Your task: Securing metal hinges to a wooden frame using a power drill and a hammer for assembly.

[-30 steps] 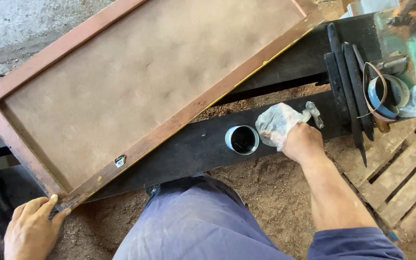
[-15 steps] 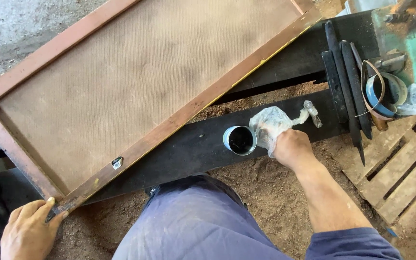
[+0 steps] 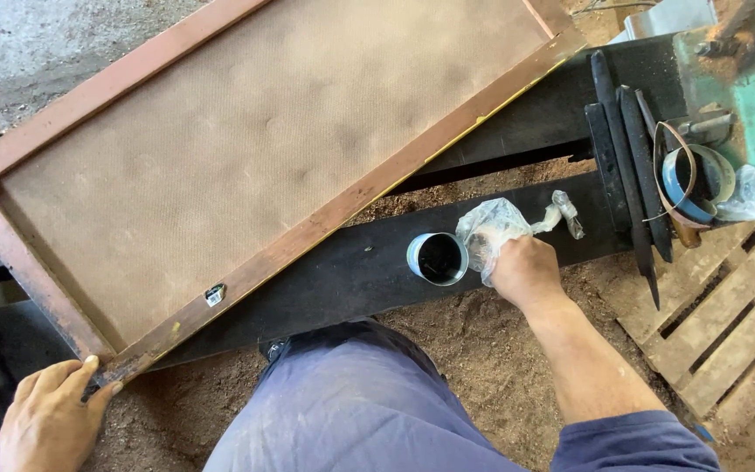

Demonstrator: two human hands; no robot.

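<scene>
Fingers of the right hand [image 3: 526, 273] clench a crumpled plastic bag [image 3: 493, 229] just beside the open tin [image 3: 438, 258]; the left hand [image 3: 45, 418] grips the panel [image 3: 246, 157] corner (steadying it).

- A black counter [image 3: 351, 271] stands over a sawdust floor [image 3: 482, 350].
- On it: a small open tin [image 3: 437, 259], a crumpled plastic bag [image 3: 495, 229], and a leaning wood-framed panel [image 3: 246, 157].
- A wooden pallet [image 3: 727, 323] lies on the floor.

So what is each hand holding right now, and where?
The right hand grips a crumpled plastic wrap beside the tin. The left hand holds the wooden panel by its near corner.
</scene>
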